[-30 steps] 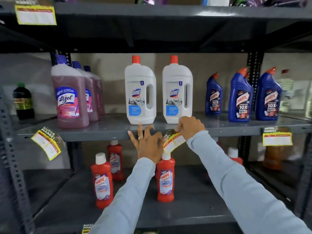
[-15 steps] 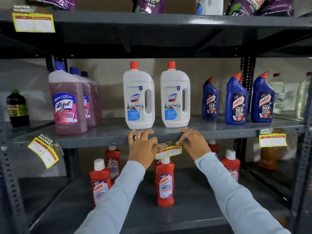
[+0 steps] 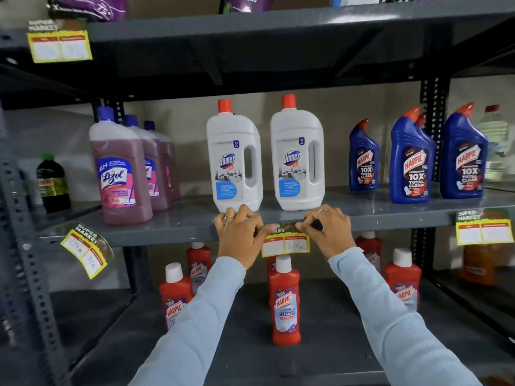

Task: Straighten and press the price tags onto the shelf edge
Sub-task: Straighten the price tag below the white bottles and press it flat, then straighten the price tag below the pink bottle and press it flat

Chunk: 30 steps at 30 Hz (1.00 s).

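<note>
A yellow price tag [image 3: 286, 243] hangs level on the front edge of the grey middle shelf [image 3: 172, 232], below two white Domex bottles [image 3: 237, 160]. My left hand [image 3: 241, 235] pinches its top left corner against the edge. At the tag's top right corner, my right hand [image 3: 327, 231] does the same with fingertips. A second tag [image 3: 85, 247] at the left end of the same edge hangs crooked and curled. A third tag [image 3: 483, 228] at the right end sits almost level. Another tag [image 3: 60, 44] is on the top shelf edge, upper left.
Pink Lizol bottles [image 3: 121, 171] stand at the left of the middle shelf and blue Harpic bottles [image 3: 411, 160] at the right. Red Harpic bottles [image 3: 285, 299] stand on the lower shelf beneath my hands. Perforated uprights [image 3: 25, 263] frame the rack.
The middle tag went from tilted and loose to level against the shelf edge. Both hands moved to its upper corners, and the view came closer.
</note>
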{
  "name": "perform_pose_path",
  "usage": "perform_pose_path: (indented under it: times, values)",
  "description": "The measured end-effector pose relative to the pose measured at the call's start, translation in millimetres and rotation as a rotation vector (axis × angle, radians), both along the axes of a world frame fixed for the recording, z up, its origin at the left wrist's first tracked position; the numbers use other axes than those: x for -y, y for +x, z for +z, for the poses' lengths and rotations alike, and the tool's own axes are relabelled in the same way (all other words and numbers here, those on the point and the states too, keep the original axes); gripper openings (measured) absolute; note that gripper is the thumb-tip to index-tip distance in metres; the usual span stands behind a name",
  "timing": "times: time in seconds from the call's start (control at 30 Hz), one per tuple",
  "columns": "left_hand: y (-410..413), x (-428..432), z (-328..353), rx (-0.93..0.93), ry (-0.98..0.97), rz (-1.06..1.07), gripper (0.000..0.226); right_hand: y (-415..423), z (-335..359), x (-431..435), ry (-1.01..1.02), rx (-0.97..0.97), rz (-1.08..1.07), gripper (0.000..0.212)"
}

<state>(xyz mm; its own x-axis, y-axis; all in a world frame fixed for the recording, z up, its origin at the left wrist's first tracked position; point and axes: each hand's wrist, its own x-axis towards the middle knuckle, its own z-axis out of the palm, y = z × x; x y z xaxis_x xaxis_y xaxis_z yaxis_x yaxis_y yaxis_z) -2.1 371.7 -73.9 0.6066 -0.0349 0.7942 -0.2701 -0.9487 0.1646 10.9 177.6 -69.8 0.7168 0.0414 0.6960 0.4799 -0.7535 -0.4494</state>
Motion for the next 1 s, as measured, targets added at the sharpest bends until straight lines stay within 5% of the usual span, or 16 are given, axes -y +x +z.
perform_pose_path:
  times: [0.37,0.57,0.73,0.8,1.0]
  values:
    - [7,-9,2,0.031,-0.3,-0.184,0.045,5,0,2,0.346,-0.003,0.07,0.035]
    - [-3,-30,2,-0.093,-0.381,-0.38,0.035,-4,15,8,0.29,-0.106,0.113,0.032]
    - [-40,-70,-5,-0.179,-0.18,-0.484,0.047,-29,16,-2,0.295,-0.025,-0.108,0.025]
    - [-54,-99,-17,-0.128,-0.125,-0.473,0.051,-48,12,-28,0.333,0.094,-0.2,0.011]
    - [-97,-198,-30,0.215,-0.235,-0.308,0.04,-88,-7,-163,0.15,0.191,0.036,0.026]
